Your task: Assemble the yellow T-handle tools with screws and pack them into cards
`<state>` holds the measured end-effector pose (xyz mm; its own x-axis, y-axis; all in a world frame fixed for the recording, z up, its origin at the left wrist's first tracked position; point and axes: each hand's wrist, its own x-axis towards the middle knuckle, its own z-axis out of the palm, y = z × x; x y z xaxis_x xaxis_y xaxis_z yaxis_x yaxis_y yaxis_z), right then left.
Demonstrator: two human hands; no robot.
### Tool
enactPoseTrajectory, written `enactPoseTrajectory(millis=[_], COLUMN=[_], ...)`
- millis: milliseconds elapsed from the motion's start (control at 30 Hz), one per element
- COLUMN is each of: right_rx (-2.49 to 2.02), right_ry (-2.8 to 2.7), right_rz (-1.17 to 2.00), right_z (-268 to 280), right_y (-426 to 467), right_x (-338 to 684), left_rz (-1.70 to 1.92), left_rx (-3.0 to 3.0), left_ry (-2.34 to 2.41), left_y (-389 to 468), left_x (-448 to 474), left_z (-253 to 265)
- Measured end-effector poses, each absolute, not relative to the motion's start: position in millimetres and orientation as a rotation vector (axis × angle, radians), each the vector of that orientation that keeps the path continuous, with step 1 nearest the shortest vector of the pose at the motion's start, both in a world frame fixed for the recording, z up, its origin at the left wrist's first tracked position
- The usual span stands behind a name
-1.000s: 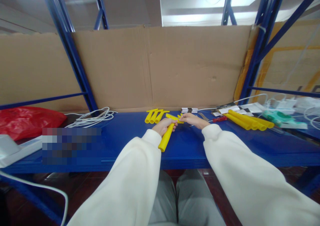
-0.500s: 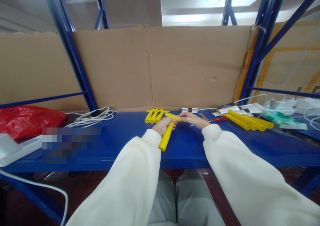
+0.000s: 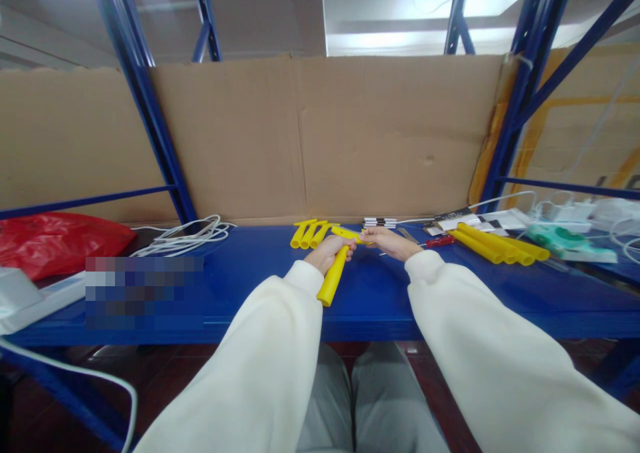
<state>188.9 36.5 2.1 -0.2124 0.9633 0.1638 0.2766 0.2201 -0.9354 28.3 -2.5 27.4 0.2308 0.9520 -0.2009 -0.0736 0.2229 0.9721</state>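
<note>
My left hand [image 3: 330,253] is closed around a yellow tube [image 3: 332,283], its round end pointing toward me. At the tube's far end lies a flat yellow crosspiece [image 3: 346,233], forming a T with it. My right hand [image 3: 382,240] pinches the right end of that crosspiece; the fingertips of both hands nearly meet there. Whether a small part sits between the right fingers is too small to tell. Just behind my left hand rest several yellow T-shaped pieces [image 3: 307,236]. Beyond my right hand lies a red-handled screwdriver [image 3: 440,241].
Several loose yellow tubes [image 3: 495,246] lie at the right, near a green-and-white packet [image 3: 565,239]. Black-and-white striped pieces [image 3: 379,222] sit by the cardboard wall [image 3: 390,139]. A coiled white cable [image 3: 187,238] and a red bag [image 3: 60,239] occupy the left of the blue table [image 3: 260,273].
Both hands keep their hold on the yellow T-shaped piece with hardly any movement. The whole view has shifted very slightly.
</note>
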Motion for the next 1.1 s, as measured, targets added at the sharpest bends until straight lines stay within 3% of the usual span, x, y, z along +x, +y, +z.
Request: enactPoseTrajectory(millis=[900, 1000, 1100], right_rx=[-1.281, -1.383, -1.667], right_ry=[-1.728, -1.702, -1.669], right_rz=[0.831, 0.553, -0.085], right_z=[-1.2, 3.2, 13.4], right_y=[41.3, 46.1, 45.8], right_x=[191.3, 199.9, 222.0], left_rz=[0.912, 0.902, 0.896], left_rx=[1.083, 1.086, 1.091], left_ry=[1.113, 1.111, 1.099], left_y=[-1.0, 0.7, 3.0], left_x=[26.9, 26.8, 26.2], left_z=[25.6, 24.4, 23.1])
